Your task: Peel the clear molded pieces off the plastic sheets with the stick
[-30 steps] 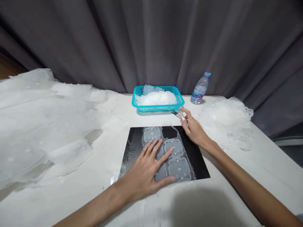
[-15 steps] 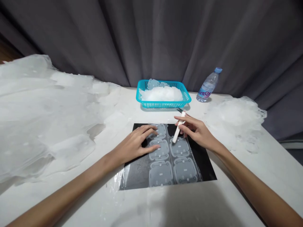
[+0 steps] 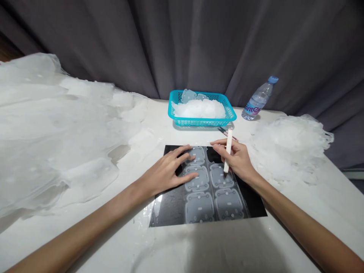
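Note:
A black mat (image 3: 253,203) lies on the white table with a clear plastic sheet of moulded rounded pieces (image 3: 212,189) on it. My left hand (image 3: 167,170) rests on the sheet's upper left, fingers spread and pressing the pieces. My right hand (image 3: 237,159) is closed around a white pen-like tool (image 3: 227,151), its lower tip touching the sheet near the upper right piece. One cell at the sheet's top right shows bare black.
A turquoise basket (image 3: 202,122) with clear plastic pieces stands behind the mat. A small pair of snips (image 3: 224,131) lies in front of it. A water bottle (image 3: 258,99) stands at the back right. Heaps of clear plastic sheet lie left (image 3: 57,132) and right (image 3: 287,146).
My right hand picked up the white tool from beside the basket and brought it down onto the sheet. My left hand slid from the sheet's middle up to its upper left.

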A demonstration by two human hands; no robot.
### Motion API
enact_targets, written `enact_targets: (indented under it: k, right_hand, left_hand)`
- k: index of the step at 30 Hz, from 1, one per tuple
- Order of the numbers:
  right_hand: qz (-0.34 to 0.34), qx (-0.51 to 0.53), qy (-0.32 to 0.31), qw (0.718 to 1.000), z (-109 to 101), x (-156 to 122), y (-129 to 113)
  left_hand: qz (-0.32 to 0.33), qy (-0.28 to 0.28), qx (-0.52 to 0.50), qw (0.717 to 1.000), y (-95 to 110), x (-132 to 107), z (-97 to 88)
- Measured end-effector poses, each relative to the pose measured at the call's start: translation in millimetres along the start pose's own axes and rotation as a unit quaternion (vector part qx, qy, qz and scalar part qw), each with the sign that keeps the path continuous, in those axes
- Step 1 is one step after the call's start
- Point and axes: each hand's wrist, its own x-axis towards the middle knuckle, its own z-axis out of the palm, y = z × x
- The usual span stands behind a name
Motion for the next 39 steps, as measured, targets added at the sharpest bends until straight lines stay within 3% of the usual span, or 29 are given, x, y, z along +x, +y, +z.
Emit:
enact_targets:
  k: [3, 7, 9, 13, 19, 24, 35, 39]
  right_hand:
    - [0.018, 0.018, -0.03, 0.999, 5.5, -3.2, -2.7]
    - [0.058, 0.074, -0.162, 0.982, 9.8, -6.3, -9.9]
    - [0.056, 0.081, -0.196, 0.976, 10.2, -6.4, -12.8]
    - [0.011, 0.044, -0.188, 0.981, 6.5, -5.1, -16.4]
    - [0.008, 0.02, -0.173, 0.985, 2.5, -3.3, -13.7]
    - [-0.052, -0.102, -0.187, 0.976, 9.7, -7.7, -8.7]
    - [-0.1, -0.137, -0.265, 0.949, 12.8, -1.5, -12.0]
    - [-0.102, -0.145, -0.256, 0.95, 13.6, -1.5, -15.3]
  left_hand:
    - [-0.006, 0.002, 0.02, 1.0, 2.7, -0.2, -0.2]
    - [0.006, 0.016, 0.03, 0.999, 1.7, -0.9, 0.9]
    - [0.014, 0.025, 0.035, 0.999, 0.1, -0.8, 1.3]
    - [0.007, 0.021, 0.046, 0.999, -0.8, 0.5, 1.1]
    - [-0.002, 0.02, 0.043, 0.999, -0.1, -0.2, 1.2]
    - [-0.007, 0.0, 0.04, 0.999, -1.9, 1.7, -0.1]
    - [-0.007, 0.011, 0.018, 1.0, -1.3, 3.1, 0.2]
    - [-0.009, 0.003, 0.024, 1.0, -2.5, 2.5, 0.3]
